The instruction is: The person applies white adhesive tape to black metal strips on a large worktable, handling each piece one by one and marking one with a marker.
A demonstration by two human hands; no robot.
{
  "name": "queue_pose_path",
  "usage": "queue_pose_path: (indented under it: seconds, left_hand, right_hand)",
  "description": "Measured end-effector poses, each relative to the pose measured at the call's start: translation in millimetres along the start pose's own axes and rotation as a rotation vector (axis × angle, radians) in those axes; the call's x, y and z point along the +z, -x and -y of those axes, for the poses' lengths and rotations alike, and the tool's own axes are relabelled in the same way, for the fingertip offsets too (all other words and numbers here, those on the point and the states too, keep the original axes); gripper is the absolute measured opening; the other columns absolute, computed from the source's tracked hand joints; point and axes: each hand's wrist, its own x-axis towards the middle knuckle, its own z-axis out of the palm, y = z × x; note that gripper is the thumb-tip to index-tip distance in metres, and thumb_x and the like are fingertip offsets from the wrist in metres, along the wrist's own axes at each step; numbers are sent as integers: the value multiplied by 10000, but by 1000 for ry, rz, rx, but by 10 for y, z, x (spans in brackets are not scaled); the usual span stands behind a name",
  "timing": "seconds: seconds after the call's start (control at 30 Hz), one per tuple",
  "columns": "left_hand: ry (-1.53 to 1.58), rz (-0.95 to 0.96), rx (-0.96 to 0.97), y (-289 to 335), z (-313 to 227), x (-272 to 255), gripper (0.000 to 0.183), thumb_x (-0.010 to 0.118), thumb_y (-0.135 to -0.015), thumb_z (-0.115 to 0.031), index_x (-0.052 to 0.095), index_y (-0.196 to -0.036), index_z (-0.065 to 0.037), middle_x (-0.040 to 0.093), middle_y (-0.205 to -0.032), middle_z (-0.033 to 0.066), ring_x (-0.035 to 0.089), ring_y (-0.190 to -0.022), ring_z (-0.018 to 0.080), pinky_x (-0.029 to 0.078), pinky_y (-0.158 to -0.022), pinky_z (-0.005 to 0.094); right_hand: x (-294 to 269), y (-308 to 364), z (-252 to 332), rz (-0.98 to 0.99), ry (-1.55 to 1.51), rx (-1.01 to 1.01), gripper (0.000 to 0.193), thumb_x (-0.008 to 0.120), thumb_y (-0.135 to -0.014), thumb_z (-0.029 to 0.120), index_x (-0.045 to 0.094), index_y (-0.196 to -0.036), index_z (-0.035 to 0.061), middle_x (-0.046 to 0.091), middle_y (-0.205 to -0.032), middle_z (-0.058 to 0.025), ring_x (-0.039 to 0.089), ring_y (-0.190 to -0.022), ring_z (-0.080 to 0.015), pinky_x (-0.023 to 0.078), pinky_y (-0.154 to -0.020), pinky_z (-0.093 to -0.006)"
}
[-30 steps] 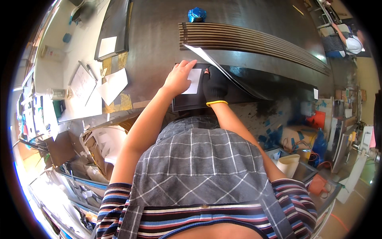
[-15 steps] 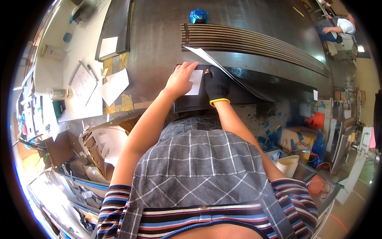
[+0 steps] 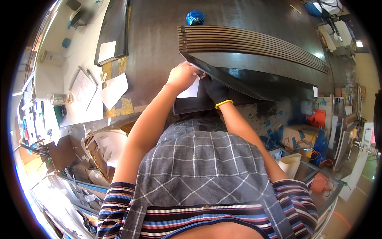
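A thin black sheet (image 3: 229,81) bends up at its left end over a stack of black sheets (image 3: 191,105). Bare and with bent fingers, my left hand (image 3: 181,76) is at the raised sheet's left edge, above a white paper label (image 3: 188,89). Its closed fingertips are partly covered by that edge. My right hand (image 3: 215,91), in a black fingerless glove with a yellow band at the wrist, is under the lifted sheet. Its bare fingertips are drawn in close to my left fingers. Whatever lies between the fingers of either hand is hidden.
Several long dark strips (image 3: 238,40) lie just beyond the sheets, with a blue wrapped object (image 3: 195,18) behind them. To the left are a labelled black stack (image 3: 112,36), loose white papers (image 3: 114,91) and a glass jar (image 3: 59,98). A cardboard box (image 3: 296,137) stands below right.
My left hand has gone from resting flat to bent fingers beside my right fingertips. The raised sheet has tipped, now showing its dark face. The person at the far right is mostly out of view.
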Motion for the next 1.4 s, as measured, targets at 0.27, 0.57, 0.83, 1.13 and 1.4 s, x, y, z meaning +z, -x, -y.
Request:
queue_pose_path:
  seconds: [0.27,0.57,0.83,1.13,1.4]
  left_hand:
    - [262,-72,204,783,135,-575,92,599,-783,-48,618,-873,-45,607,-867,107,595,-833,313,510,-729,371]
    - [134,-666,-591,2192,2364,-1318,369,631,-769,-6,569,-1132,-28,606,-929,97,607,-837,176,502,-756,323]
    - [439,-280,-405,688,650,-364,327,604,-804,-125,645,-1119,-47,671,-1050,158,641,-980,297,490,-876,359]
    - [946,-104,-507,384,232,-217,398,611,-867,-186,520,-1226,-40,656,-940,48,639,-824,204,516,-785,333]
    - [1784,241,-647,190,-96,-411,473,462,-956,-441,567,-1154,-26,668,-1052,86,673,-902,173,570,-665,313]
  right_hand:
    - [-75,-30,-122,191,-247,293,225,635,-830,268,666,-900,57,680,-868,-127,648,-826,-285,491,-754,-353]
    - [-79,-12,-45,247,-332,300,223,636,-837,254,649,-898,41,684,-863,-104,651,-819,-251,486,-749,-335]
    - [-151,-27,-88,287,-340,291,215,648,-840,237,636,-894,30,680,-851,-91,636,-803,-217,473,-758,-306]
    - [-664,273,242,359,-552,114,133,670,-810,123,635,-841,-1,652,-772,-90,620,-718,-168,480,-689,-295]
    - [-857,572,663,745,-623,-186,81,660,-783,80,636,-826,15,628,-793,-105,610,-727,-202,482,-679,-313]
